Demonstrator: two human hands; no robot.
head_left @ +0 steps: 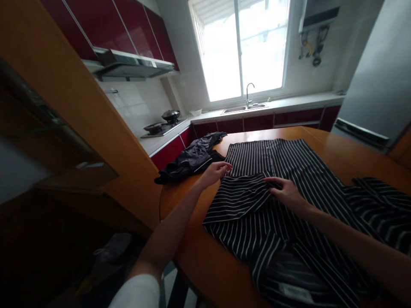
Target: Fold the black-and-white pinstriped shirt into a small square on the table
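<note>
A black shirt with white stripes (pixel 282 160) lies spread on the wooden table, its collar end nearest me. One sleeve (pixel 239 199) is folded across the body, with creases running through it. My right hand (pixel 289 194) has its fingertips closed on the cloth of that folded sleeve. By the shirt's left edge, close to the end of the sleeve, is my left hand (pixel 218 172); its fingers are slightly bent and apart, with no cloth visibly held. The other sleeve (pixel 382 205) stretches out to the right, rumpled.
Dark crumpled clothing (pixel 195 156) lies at the left side of the round wooden table (pixel 199 252). Beyond are a counter with a sink (pixel 245 108) and a stove with pans (pixel 170 115). A wooden partition (pixel 105 128) stands left, a fridge (pixel 375 85) right.
</note>
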